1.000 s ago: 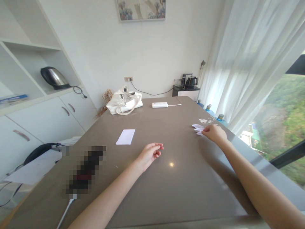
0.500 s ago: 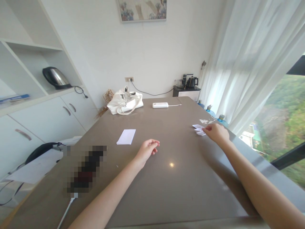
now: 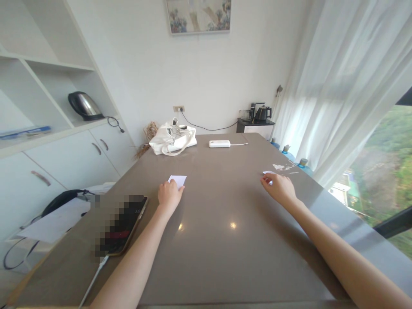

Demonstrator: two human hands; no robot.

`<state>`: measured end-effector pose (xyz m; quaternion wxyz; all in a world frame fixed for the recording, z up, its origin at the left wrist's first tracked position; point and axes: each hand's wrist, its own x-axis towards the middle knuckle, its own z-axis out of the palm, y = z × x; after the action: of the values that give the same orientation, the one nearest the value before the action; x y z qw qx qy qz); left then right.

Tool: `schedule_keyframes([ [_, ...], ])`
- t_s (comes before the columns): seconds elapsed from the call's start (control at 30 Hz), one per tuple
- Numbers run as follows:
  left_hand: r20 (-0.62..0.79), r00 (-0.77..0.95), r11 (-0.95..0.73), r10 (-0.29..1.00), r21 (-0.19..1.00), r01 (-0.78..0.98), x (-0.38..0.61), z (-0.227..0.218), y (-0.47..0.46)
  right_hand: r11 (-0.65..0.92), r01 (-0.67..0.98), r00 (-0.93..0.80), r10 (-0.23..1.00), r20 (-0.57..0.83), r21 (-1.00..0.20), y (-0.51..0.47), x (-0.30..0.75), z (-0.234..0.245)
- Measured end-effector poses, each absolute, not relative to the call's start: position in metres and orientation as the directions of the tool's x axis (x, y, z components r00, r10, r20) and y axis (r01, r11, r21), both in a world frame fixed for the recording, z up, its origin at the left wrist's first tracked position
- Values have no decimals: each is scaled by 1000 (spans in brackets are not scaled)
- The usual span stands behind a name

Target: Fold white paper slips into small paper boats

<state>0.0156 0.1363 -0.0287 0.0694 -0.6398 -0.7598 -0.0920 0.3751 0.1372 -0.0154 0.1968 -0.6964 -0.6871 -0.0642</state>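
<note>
My left hand (image 3: 170,195) rests over the near left part of a small stack of white paper (image 3: 178,180), its fingers curled onto the paper and the thumb at its right edge. On the right side of the table, my right hand (image 3: 279,185) bends over the folded white paper pieces (image 3: 267,172), fingers closed down on them. The hand covers most of these pieces; only a corner and a sliver between the fingers show. Small white paper scraps (image 3: 280,167) lie just beyond that hand.
A phone (image 3: 127,227) with a white cable lies left of my left forearm. Toward the far edge of the brown table (image 3: 206,249) are a white handbag (image 3: 174,139) and a white power bank (image 3: 219,143). Water bottles (image 3: 302,164) stand beyond the right edge.
My left hand has moved left and forward from mid-table onto the paper stack. My right hand has shifted slightly left, now covering the folded pieces. The view has tilted a little.
</note>
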Motion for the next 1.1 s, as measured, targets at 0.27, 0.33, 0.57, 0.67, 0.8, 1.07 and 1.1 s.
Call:
schedule_keyframes([
  [0.27,158,-156,139,975,114,984,7,-23,137,47,983,15,942,336,-177,138,374,-18],
  [0.33,162,-155,141,974,96,985,8,-21,135,52,983,9,944,331,-176,138,375,-19],
  [0.57,163,-124,125,979,0,992,14,-18,134,53,984,3,949,316,-169,139,375,-20],
  [0.67,157,-128,133,979,-23,991,17,-17,134,53,984,2,951,310,-168,138,374,-19],
  [0.8,166,-139,145,976,-26,989,22,-15,132,70,982,-11,948,317,-175,137,374,-18],
  [1.07,237,-71,59,969,58,997,11,-23,135,72,981,-10,945,326,-178,139,378,-19],
  [1.1,247,-86,74,965,59,996,8,-25,137,72,981,-11,945,326,-178,139,377,-19],
])
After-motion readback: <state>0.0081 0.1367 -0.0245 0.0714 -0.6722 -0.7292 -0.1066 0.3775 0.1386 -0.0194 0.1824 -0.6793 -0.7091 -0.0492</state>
